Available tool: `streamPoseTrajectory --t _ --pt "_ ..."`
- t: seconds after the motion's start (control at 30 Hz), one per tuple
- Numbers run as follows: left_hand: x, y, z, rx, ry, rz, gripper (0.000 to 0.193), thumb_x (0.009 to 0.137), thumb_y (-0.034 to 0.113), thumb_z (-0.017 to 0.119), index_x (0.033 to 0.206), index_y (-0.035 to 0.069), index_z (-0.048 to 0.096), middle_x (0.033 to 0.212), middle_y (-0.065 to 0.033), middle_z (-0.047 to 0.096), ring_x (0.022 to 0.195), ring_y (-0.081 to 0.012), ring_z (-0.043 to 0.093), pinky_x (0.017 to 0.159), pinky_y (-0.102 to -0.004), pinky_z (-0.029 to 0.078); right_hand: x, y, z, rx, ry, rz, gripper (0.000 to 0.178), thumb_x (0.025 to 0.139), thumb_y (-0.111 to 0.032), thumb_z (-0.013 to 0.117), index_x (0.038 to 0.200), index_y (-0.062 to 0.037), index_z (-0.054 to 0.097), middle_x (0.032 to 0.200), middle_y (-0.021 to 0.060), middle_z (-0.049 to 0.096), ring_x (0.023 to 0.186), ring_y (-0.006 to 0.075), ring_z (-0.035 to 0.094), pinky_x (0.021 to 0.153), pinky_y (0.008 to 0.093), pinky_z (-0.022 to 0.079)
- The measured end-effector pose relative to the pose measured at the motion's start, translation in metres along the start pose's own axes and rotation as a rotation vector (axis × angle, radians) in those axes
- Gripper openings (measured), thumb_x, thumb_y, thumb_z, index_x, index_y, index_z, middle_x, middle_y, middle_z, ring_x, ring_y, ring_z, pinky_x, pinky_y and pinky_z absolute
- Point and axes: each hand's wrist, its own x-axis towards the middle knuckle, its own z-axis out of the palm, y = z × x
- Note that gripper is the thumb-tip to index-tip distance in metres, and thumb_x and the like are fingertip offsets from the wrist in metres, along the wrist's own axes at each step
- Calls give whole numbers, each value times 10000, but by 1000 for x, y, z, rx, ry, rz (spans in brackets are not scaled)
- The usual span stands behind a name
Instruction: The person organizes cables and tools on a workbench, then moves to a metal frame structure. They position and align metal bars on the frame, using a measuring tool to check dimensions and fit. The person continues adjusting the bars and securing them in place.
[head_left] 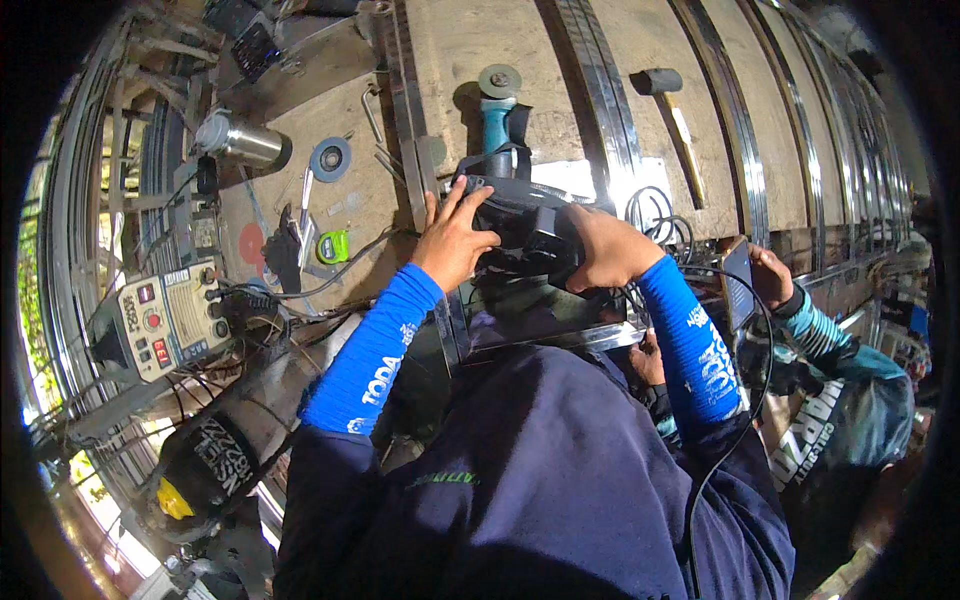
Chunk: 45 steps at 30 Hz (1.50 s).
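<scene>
Both my hands are on a piece of black headgear [525,225] with a ridged band, which looks like part of a welding helmet. My left hand [455,240] grips its left edge, thumb and fingers spread around it. My right hand [612,247] wraps the right side, with several fingertips hidden. Just beyond the headgear, a teal angle grinder [495,125] lies on the bench with its disc [500,81] at the far end. Dark shadow hides much of the headgear's underside.
Metal bars [600,85] cross the bench; a mallet [682,135] lies between them. At left are a flask [250,143], flap disc [331,159], green tape measure [332,246] and welding machine [170,320]. At right, a co-worker's hand [770,277] holds a phone-like device [738,285] beside cables.
</scene>
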Motion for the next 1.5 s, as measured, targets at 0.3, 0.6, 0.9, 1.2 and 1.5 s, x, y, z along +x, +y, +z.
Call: streamPoseTrajectory --t 0.3,0.6,0.9,1.2,1.5 --pt "-15 12 12 -171 197 -119 189 897 250 804 969 78 829 1581 -211 430 1512 -432 320 1246 -494 310 71 -8 -36 273 -377 -12 989 582 -188 968 1436 39 524 1321 226 685 1259 329 641 1098 408 494" --pt "-10 23 27 -355 267 -510 335 845 148 768 1118 -47 764 1412 -242 549 1271 -429 571 1107 -461 473 103 -11 -20 71 -317 -27 1119 566 -238 969 1481 84 409 1316 277 660 1251 359 638 1065 413 501" --pt "16 16 22 -68 132 -575 739 784 4 760 1479 150 556 1376 -177 497 1189 -427 610 986 -494 572 105 -7 3 -80 -516 -15 1017 606 -284 944 1447 73 496 1289 258 689 1204 345 661 1026 409 528" --pt "49 -23 33 52 150 -174 379 848 156 792 1222 134 742 1149 -72 669 1096 -310 643 929 -427 565 107 15 7 231 -643 -102 862 668 -325 919 1372 55 596 1271 212 705 1150 300 665 1006 395 525" --pt "62 -11 39 -337 419 -578 182 933 222 737 967 47 778 879 -143 745 786 -295 714 761 -404 559 107 22 -16 510 -698 89 1106 747 -351 894 1589 104 340 1347 224 674 1307 279 581 1142 361 419"
